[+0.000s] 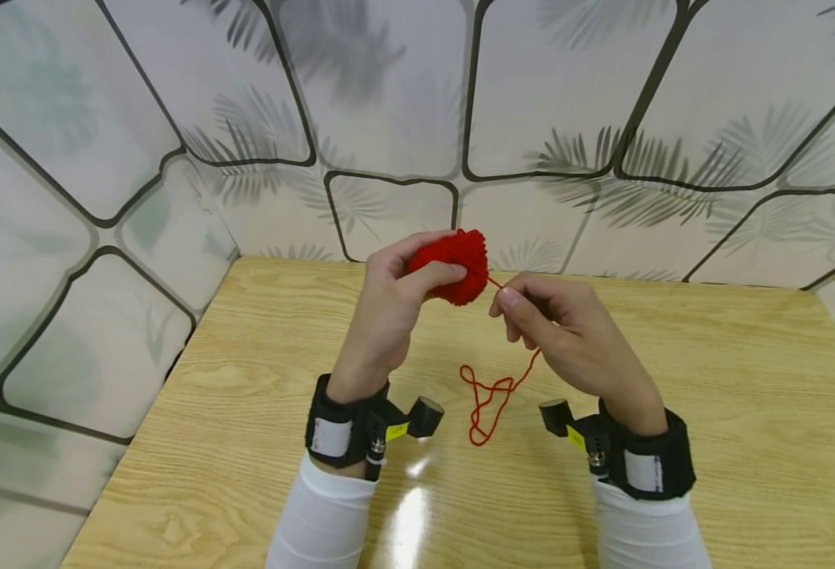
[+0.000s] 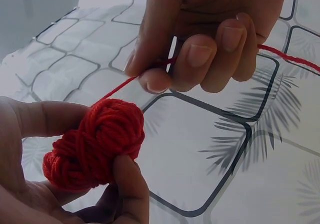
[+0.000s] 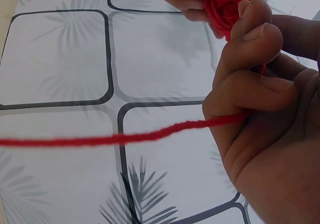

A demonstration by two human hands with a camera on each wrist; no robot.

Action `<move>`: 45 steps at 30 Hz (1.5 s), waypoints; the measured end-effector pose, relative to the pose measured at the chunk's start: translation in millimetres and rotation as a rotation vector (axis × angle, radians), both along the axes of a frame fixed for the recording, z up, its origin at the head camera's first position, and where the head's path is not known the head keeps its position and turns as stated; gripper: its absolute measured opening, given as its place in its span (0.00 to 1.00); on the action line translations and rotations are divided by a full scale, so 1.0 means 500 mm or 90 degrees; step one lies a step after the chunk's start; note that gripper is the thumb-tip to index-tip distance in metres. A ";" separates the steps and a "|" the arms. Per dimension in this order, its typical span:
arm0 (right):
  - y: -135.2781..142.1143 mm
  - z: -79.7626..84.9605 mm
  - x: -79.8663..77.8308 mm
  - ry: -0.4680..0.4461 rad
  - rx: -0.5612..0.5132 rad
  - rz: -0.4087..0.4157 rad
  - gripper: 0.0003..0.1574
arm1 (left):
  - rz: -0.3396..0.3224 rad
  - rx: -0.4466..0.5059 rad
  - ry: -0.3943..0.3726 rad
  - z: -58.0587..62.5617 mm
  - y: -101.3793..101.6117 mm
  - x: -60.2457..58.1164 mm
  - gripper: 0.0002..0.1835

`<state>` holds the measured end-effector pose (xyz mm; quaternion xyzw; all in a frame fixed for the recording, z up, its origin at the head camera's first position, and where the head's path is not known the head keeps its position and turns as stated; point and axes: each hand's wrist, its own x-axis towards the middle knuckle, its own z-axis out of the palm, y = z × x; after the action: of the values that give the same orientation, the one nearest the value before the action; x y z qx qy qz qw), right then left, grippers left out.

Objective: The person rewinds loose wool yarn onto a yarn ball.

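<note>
A red ball of yarn (image 1: 468, 251) is held up above the table by my left hand (image 1: 387, 308), thumb on the near side and fingers behind. In the left wrist view the yarn ball (image 2: 100, 144) shows its wound strands between thumb and fingers. To its right, my right hand (image 1: 573, 328) pinches the strand between thumb and forefinger, a short length running straight from the ball. The right wrist view shows the strand (image 3: 170, 130) passing under the curled fingers and out past the hand. Its loose tail (image 1: 484, 407) lies in loops on the table below.
A light wood-grain table (image 1: 246, 356) spans the space beneath both hands. Behind and to the left stand walls with a leaf and dark-line pattern (image 1: 403, 103). Both wrists wear black straps (image 1: 349, 427) with small cameras. Light glares off the tabletop near the front.
</note>
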<state>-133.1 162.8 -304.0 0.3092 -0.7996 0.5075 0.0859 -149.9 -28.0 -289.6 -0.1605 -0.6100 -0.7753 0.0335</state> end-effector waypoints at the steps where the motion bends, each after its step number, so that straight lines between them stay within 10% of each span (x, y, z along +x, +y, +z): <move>1: 0.001 0.000 0.000 0.001 -0.001 -0.001 0.08 | -0.003 0.003 -0.003 0.001 -0.001 0.000 0.17; 15: 0.006 0.000 -0.005 -0.016 -0.017 0.017 0.09 | -0.194 0.048 -0.080 0.002 -0.015 0.001 0.16; 26: 0.004 -0.007 -0.013 -0.022 -0.030 0.046 0.06 | -0.275 0.077 -0.043 0.000 -0.010 0.004 0.19; 35: 0.001 -0.006 -0.012 -0.012 -0.021 0.041 0.09 | -0.165 0.114 -0.018 0.003 -0.009 0.004 0.16; 45: 0.000 -0.002 -0.004 -0.015 0.000 0.004 0.08 | 0.076 -0.096 0.186 -0.003 0.005 0.002 0.23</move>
<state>-134.9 163.0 -305.2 0.3054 -0.7996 0.5117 0.0749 -149.0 -25.5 -291.4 -0.2370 -0.6634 -0.6925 0.1553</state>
